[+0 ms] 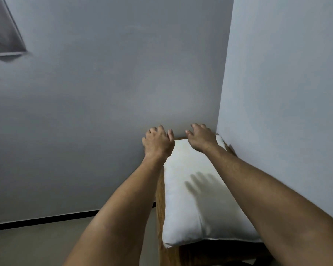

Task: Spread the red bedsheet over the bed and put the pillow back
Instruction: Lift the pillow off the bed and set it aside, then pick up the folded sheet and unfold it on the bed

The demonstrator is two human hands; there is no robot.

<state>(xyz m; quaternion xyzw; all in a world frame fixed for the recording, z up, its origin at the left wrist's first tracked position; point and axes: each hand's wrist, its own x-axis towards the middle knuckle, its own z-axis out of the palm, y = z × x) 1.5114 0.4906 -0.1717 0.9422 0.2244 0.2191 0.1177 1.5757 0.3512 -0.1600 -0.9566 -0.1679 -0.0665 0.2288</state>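
Overhead, from the head camera: we look down on a white pillow [196, 198] lying on a wooden surface [160, 198] pushed into the corner where two grey walls [104, 93] meet. Both arms reach forward over it. Our left hand [158, 144] hovers at the pillow's far left corner, fingers curled loosely, not clamped on anything we can make out. Our right hand [202, 138] sits near the far right edge, fingers spread and bent, also empty as far as the angle shows. A hand-shaped shadow [200, 182] falls on the pillow's middle, which suggests the right hand is above the fabric, not pressing it.

Likely reason for the pose: two hands at the far corners is how one would take hold of a pillow, or let it go; we cannot tell which.

No red bedsheet shows anywhere here, nor any mattress, so the spreading cannot be judged. Pale floor [37, 246] and a dark skirting line [46, 219] lie to the left.
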